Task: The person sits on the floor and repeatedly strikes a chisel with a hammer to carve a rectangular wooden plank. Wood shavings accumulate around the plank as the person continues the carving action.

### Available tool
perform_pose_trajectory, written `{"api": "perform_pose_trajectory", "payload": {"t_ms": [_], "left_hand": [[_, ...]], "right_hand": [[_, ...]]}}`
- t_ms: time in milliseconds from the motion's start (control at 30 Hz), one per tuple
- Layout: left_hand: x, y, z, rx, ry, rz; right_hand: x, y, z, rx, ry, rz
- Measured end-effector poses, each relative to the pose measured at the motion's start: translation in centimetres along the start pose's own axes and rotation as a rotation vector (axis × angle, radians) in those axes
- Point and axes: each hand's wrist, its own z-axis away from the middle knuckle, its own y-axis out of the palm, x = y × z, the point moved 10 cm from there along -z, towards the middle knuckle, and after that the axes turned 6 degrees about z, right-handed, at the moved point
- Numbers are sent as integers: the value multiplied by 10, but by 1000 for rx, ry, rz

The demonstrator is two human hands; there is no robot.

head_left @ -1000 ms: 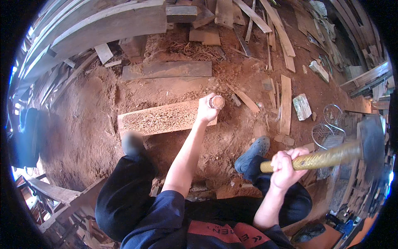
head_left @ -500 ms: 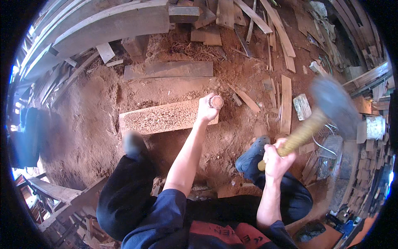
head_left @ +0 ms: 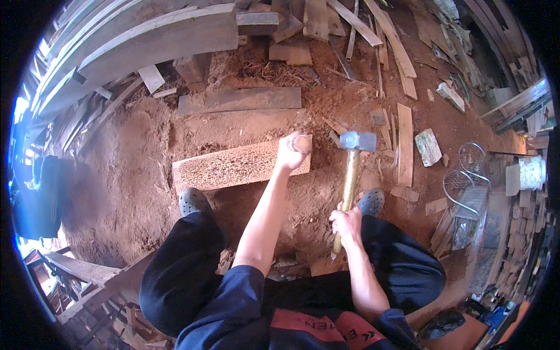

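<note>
Gripping hammer (head_left: 351, 169) in right hand (head_left: 348, 224), likely head-heavy, stiff, best held low on its handle (head_left: 349, 189); clenching round-topped tool (head_left: 302, 143) in left hand (head_left: 288, 154)!

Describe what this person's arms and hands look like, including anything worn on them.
The left hand and right hand wear no gloves. The left forearm and right forearm are bare, with no watch or wristband visible. The left sleeve and right sleeve are short, plain and dark blue. Any rings are too small to make out.
</note>
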Motion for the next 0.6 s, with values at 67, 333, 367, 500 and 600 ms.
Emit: {"api": "perform_pose_trajectory", "payload": {"t_ms": [67,333,367,500,600], "left_hand": [[33,-25,1,-93,-4,232],[38,-55,6,-167,-93,530],[23,-39,3,-37,16,-11],[-58,86,42,530,265,-218],[-91,71,44,369,265,-170]], "right_hand": [[-30,6,0,14,79,26],[-117,34,-30,202,7,779],[-122,42,-34,224,-49,804],[-129,47,-43,244,-242,849],[-113,52,-18,320,5,726]]}}
